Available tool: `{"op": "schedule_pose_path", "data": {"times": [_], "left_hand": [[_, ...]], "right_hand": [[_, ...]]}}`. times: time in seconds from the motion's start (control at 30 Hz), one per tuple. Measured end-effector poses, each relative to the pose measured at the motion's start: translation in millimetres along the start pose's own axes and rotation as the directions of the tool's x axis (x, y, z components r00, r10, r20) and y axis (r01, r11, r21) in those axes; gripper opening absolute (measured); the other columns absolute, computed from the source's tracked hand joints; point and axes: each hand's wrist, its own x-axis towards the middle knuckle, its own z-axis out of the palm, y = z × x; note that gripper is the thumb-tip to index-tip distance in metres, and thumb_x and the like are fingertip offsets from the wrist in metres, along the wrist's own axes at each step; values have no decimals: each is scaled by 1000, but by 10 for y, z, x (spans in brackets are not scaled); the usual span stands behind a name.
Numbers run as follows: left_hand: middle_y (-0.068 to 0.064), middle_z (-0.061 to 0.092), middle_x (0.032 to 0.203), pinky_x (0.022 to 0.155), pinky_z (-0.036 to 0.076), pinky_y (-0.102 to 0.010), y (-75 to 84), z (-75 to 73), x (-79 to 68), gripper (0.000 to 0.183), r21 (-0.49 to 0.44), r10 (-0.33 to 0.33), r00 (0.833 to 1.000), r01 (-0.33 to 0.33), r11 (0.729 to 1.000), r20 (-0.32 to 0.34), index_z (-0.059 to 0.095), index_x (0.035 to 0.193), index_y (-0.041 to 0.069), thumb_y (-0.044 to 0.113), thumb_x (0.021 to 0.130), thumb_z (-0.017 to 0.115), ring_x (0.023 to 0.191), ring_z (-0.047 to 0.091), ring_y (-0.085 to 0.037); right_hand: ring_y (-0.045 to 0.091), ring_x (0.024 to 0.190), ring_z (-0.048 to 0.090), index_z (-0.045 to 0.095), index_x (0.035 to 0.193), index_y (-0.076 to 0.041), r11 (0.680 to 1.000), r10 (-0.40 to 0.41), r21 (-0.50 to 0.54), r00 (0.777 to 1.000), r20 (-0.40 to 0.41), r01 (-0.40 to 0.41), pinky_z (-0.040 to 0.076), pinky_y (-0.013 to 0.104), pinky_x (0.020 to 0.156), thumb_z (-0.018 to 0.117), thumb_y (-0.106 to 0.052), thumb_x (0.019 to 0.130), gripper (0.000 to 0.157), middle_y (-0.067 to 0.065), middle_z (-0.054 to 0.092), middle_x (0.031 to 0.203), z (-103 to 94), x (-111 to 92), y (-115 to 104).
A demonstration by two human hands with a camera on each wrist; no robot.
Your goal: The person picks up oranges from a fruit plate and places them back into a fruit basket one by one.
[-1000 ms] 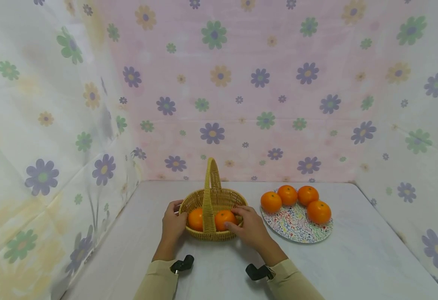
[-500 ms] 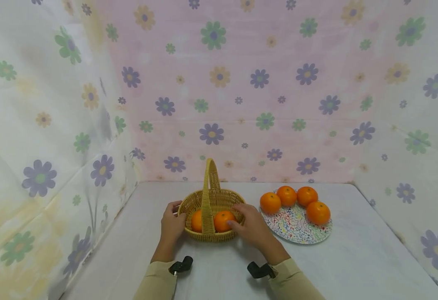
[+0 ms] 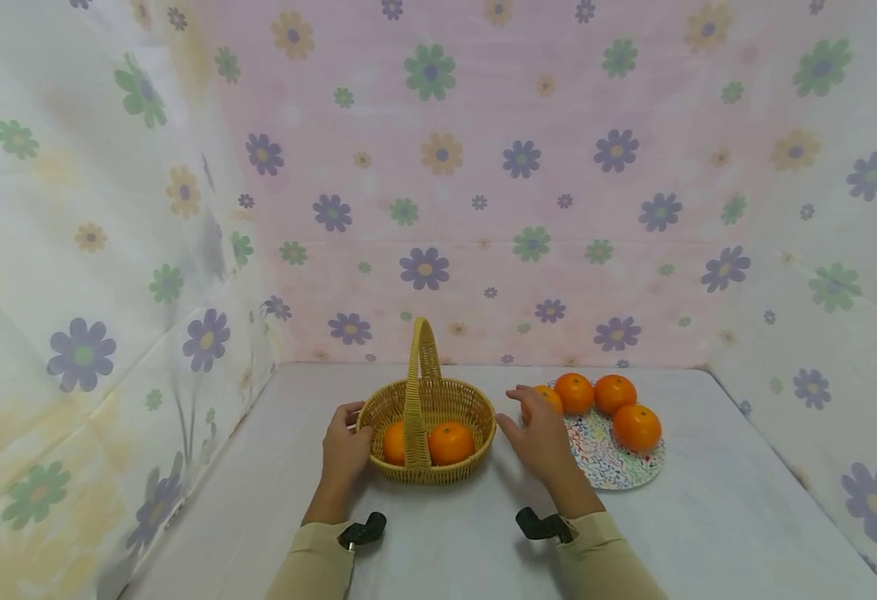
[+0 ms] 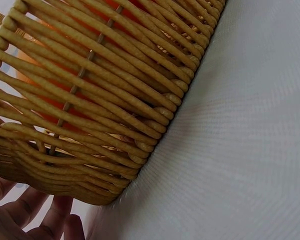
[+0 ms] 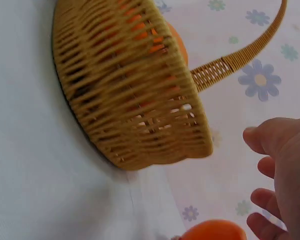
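Note:
A yellow wicker basket (image 3: 433, 476) with a tall arched handle stands on the table. Inside it lie two mandarin oranges, one (image 3: 451, 443) in plain sight and one (image 3: 394, 442) partly behind the handle. My left hand (image 3: 345, 450) grips the basket's left end, thumb over the rim and fingers around the outside. In the left wrist view those fingers (image 4: 52, 220) show beside the woven wall. My right hand (image 3: 545, 442) is off the basket, fingers spread and holding nothing. It overlaps a mandarin orange (image 3: 550, 396) at the left side of a speckled plate (image 3: 609, 468).
Several mandarin oranges, such as the nearest right one (image 3: 637, 428), sit along the plate's back and right edge. The white-covered table (image 3: 446, 550) ends at a flowered backdrop (image 3: 483, 250), with flowered cloth walls on both sides.
My right hand has let go of the mandarin orange in the basket and moved right to the plate. Inside the basket, the left mandarin orange shifted slightly right. My left hand stays on the basket.

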Motion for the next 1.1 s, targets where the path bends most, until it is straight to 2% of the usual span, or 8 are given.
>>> {"op": "schedule_pose_path", "data": {"times": [0.17,0.33,0.57,0.73,1.1], "left_hand": [[-18,57,142,104,53,-54,-6,4,4,49,1,3,1000,-3,1000,2,50,144,12,14,96,57,125,60,-38],[-17,57,141,104,53,-54,-5,6,3,48,0,4,1000,-4,1000,0,51,144,12,14,96,58,124,60,-37],[-17,56,141,104,53,-54,-17,13,13,49,0,-5,1000,5,1000,0,50,144,13,14,96,58,124,60,-37],[-17,57,141,104,53,-54,-27,11,19,49,3,-1,1000,1,1000,1,51,144,12,13,95,57,125,60,-37],[-17,57,142,104,53,-54,-19,11,21,48,8,1,1000,-1,1000,-2,51,144,13,14,96,57,125,60,-37]], "right_hand": [[37,139,48,65,134,-14,999,37,-15,997,-67,-38,40,60,116,74,-31,94,44,10,58,146,-83,30,112],[37,135,47,63,134,-15,995,89,-32,991,-103,-93,44,60,113,74,-30,94,44,10,59,144,-135,61,215],[42,136,42,59,140,-13,985,173,-9,978,-115,-175,40,65,113,75,-35,92,54,14,53,150,-215,62,305],[43,139,41,57,143,-9,982,190,14,975,-118,-189,36,65,116,76,-33,92,60,17,52,149,-244,56,360],[39,139,43,50,146,-5,974,224,49,970,-92,-220,37,61,117,80,-34,89,70,19,49,150,-218,70,463]]}}
